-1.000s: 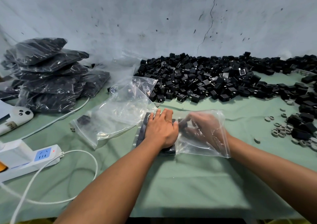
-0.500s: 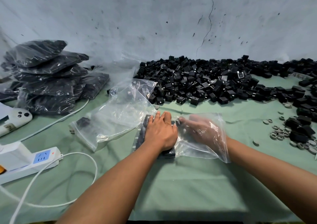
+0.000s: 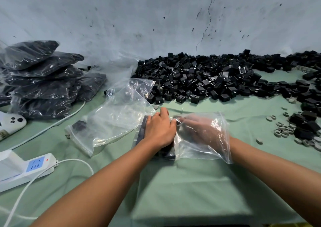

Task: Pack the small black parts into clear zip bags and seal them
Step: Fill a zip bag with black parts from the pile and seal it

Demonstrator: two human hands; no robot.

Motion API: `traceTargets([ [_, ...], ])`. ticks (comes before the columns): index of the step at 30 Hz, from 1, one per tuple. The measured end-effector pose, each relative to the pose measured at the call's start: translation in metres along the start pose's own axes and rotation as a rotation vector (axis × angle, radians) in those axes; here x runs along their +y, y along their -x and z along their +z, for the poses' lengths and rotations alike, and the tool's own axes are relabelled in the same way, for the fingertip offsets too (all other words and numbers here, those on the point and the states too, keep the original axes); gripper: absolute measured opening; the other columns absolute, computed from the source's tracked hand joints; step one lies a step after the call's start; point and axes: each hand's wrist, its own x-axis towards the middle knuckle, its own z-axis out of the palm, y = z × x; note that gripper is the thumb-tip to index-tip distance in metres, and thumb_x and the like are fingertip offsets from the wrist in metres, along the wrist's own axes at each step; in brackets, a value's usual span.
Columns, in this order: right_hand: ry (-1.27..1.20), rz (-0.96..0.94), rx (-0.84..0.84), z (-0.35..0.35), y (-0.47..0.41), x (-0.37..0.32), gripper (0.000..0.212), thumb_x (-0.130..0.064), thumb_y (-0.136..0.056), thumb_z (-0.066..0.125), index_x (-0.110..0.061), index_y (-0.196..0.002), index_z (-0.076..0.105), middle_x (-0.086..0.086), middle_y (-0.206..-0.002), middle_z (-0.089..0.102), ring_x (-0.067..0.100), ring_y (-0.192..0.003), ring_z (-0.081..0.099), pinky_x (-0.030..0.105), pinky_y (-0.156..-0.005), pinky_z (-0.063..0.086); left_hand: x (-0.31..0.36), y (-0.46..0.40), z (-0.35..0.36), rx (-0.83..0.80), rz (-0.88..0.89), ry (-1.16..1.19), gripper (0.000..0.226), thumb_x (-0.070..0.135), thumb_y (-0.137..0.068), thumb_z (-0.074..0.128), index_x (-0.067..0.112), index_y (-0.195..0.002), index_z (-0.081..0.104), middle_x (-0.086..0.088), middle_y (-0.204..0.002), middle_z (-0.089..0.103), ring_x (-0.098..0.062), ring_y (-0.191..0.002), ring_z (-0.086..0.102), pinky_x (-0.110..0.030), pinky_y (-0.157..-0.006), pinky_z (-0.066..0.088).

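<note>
Both hands work one bag (image 3: pixel 213 150): left hand (image 3: pixel 160 131) flat atop parts (image 3: pixel 166 153), right hand (image 3: pixel 199 131) inside.

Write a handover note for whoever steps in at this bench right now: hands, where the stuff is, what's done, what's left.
Left hand: flat, pressing the black parts already in the zip bag from outside.
Right hand: inside that bag through its open mouth; its grip is blurred by the plastic, so unclear.
Parts in the bag: packed at its closed left end.
Loose parts pile: along the wall, still large.
Empty bags: just left of the hands.
Filled bags: stacked far left.
Done: several bags filled. Left: finish filling this bag, seal it, then bag the pile.
</note>
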Motion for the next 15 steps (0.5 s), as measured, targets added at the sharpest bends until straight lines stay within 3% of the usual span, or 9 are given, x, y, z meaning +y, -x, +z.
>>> traceTargets([
  [2,0.075,-0.054,-0.03,0.001,-0.001,0.001,0.106,-0.071,-0.078,-0.001,-0.013,-0.15,0.05,0.018,-0.142,0.058,0.038,-0.129,0.056,0.05,-0.107,0.045,-0.002,-0.013,-0.007,0.129,-0.005,0.097,0.014,0.035,-0.107,0.043,0.022,-0.109,0.039,0.001,-0.091,0.065,-0.02,-0.079,0.064,-0.037,-0.07,0.054],
  [3,0.128,-0.057,-0.057,0.003,-0.002,0.004,0.116,-0.076,-0.074,-0.009,-0.012,-0.15,0.05,0.017,-0.142,0.059,0.037,-0.129,0.057,0.051,-0.107,0.046,-0.004,-0.022,-0.01,0.155,-0.006,0.111,0.011,0.031,-0.107,0.045,0.021,-0.107,0.044,0.0,-0.089,0.066,-0.02,-0.076,0.064,-0.035,-0.065,0.053],
  [5,0.119,-0.057,-0.1,0.004,-0.005,0.008,0.12,-0.077,-0.069,-0.012,-0.016,-0.153,0.045,0.013,-0.147,0.056,0.033,-0.133,0.054,0.047,-0.11,0.044,-0.01,-0.043,-0.016,0.102,-0.003,0.148,0.01,0.028,-0.105,0.051,0.02,-0.107,0.057,0.002,-0.095,0.068,-0.021,-0.086,0.065,-0.04,-0.077,0.055],
  [8,0.064,-0.008,-0.082,0.004,-0.006,0.007,0.108,-0.067,-0.067,0.001,-0.02,-0.158,0.036,0.008,-0.153,0.05,0.029,-0.14,0.049,0.037,-0.114,0.037,-0.017,-0.069,-0.018,-0.096,0.061,0.301,0.015,0.023,-0.102,0.062,0.02,-0.116,0.067,0.001,-0.104,0.072,-0.019,-0.098,0.067,-0.041,-0.093,0.055],
  [10,0.029,0.007,-0.012,0.006,-0.005,0.005,0.1,-0.065,-0.075,0.008,-0.016,-0.155,0.041,0.008,-0.151,0.053,0.027,-0.137,0.051,0.031,-0.111,0.038,-0.018,-0.083,-0.016,-0.232,0.109,0.39,0.023,0.02,-0.099,0.067,0.02,-0.122,0.067,-0.001,-0.1,0.076,-0.014,-0.088,0.069,-0.039,-0.088,0.056],
  [13,0.014,-0.077,-0.011,0.007,-0.008,0.002,0.06,-0.039,-0.103,0.033,0.001,-0.141,0.056,0.021,-0.121,0.07,0.03,-0.101,0.069,0.003,-0.087,0.042,-0.017,-0.103,-0.013,-0.415,0.159,0.416,0.023,0.018,-0.097,0.071,0.018,-0.12,0.071,0.0,-0.089,0.077,-0.003,-0.065,0.065,-0.025,-0.071,0.052],
  [15,-0.013,-0.14,-0.018,0.009,-0.012,0.003,0.035,-0.016,-0.108,0.047,0.004,-0.133,0.06,0.02,-0.107,0.072,0.019,-0.084,0.065,0.0,-0.077,0.043,-0.016,-0.112,-0.013,-0.494,0.196,0.392,0.018,0.014,-0.096,0.071,0.016,-0.114,0.076,0.001,-0.091,0.077,0.001,-0.066,0.066,-0.018,-0.069,0.051],
])
